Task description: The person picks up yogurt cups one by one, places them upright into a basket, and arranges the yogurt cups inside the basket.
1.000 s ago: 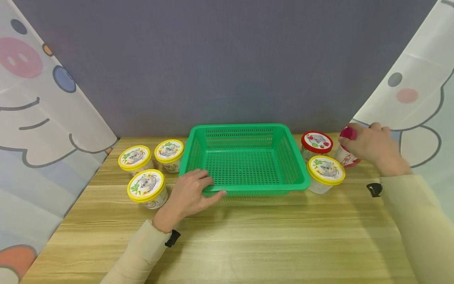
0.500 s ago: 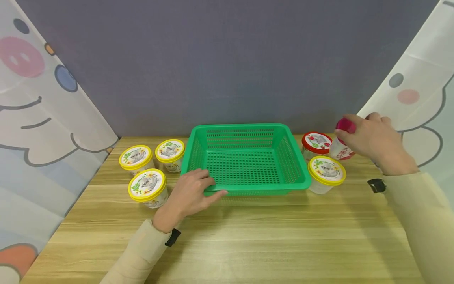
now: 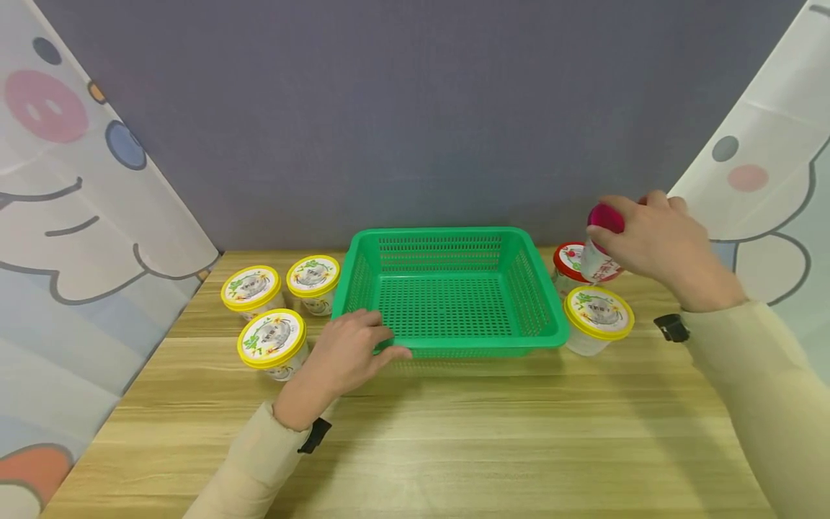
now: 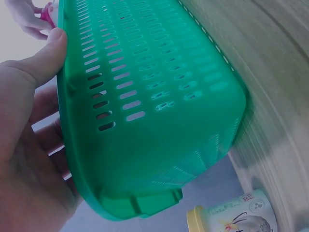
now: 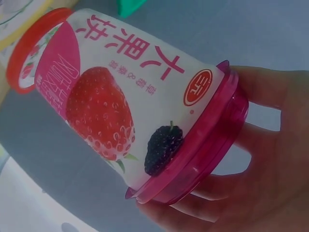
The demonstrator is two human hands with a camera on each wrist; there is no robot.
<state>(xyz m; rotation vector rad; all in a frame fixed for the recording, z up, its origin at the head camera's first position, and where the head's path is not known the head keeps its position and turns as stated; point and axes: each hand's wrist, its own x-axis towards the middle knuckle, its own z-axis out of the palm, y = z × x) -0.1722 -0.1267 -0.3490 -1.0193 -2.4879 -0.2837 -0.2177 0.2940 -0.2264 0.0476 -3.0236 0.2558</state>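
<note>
Grey panelling [image 3: 415, 130] fills the top of the head view, above a pale wooden table [image 3: 486, 432]. At right of frame, the right hand [image 3: 661, 241], fingers spread only to the width of the pink cap [image 3: 609, 216], grips a white cup [image 3: 591, 261] that leans and looks raised, overlapping the red-lidded tub [image 3: 569, 256]; whether they touch I cannot tell. Below it stands a yellow-lidded tub [image 3: 596, 310]. At centre left, the left hand [image 3: 344, 349] has thumb and fingers hooked over the rim of the green basket [image 3: 454, 343].

To carry the cup well, I would judge, hold the cap evenly all round, lift clear of both neighbouring lids and let the left hand steady the basket.

Beside its pictured strawberry and mulberry, the cup reads 大果块, with 草莓&桑葚 smaller and 三元 in a red oval. Lettering on the lids is too small to read surely.
</note>
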